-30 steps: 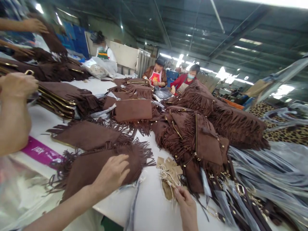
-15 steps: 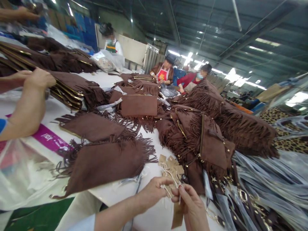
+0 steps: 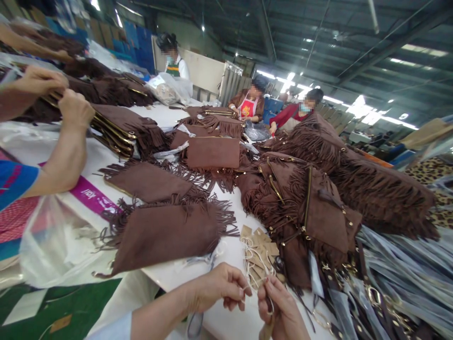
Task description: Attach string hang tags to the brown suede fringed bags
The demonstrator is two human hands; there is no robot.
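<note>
My left hand (image 3: 219, 286) and my right hand (image 3: 279, 307) meet at the near edge of the white table (image 3: 226, 255). Both pinch the thin white string of a brown paper tag (image 3: 266, 330), which hangs below my right hand. Just beyond my fingers lies a small heap of brown paper tags (image 3: 260, 252) with white strings. A brown fringed suede bag (image 3: 166, 233) lies flat to the left of my hands, untouched.
A big pile of fringed bags (image 3: 318, 189) fills the right, with straps in clear sleeves (image 3: 389, 283) beside it. A co-worker's hands (image 3: 67, 106) at the left handle stacked bags (image 3: 116, 130). Three people work at the far end. A plastic bag (image 3: 56, 245) lies at the near left.
My left hand left the fringed bag and came to my right hand. Together they lifted one tag off the heap by its string. The view shifted slightly left.
</note>
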